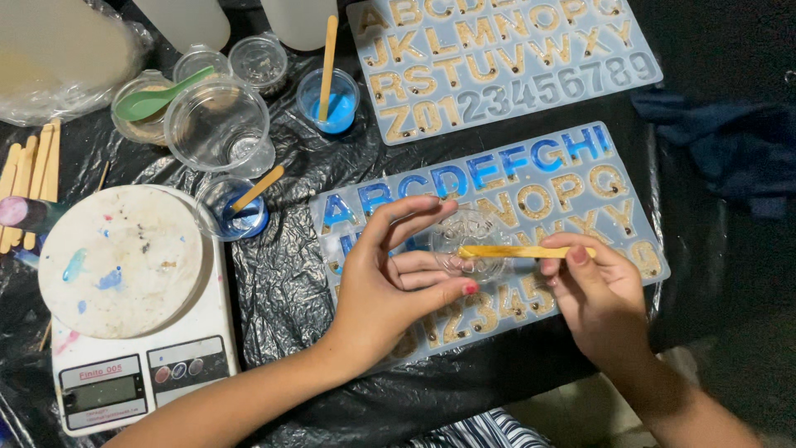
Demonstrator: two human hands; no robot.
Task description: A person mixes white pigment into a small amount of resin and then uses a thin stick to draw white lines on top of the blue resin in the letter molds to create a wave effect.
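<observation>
Left hand (390, 282) cradles small clear cup (468, 241); right hand (593, 294) pinches wooden stick (518, 251) laid across it, above letter mould (572, 195).

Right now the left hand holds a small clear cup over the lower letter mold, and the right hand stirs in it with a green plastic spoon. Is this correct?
Not fully. The head view shows the right hand holding a flat wooden stick, not a green spoon; the green spoon lies in a cup at the upper left. The rest holds: the left hand holds the small clear cup over the lower letter mold.
</observation>
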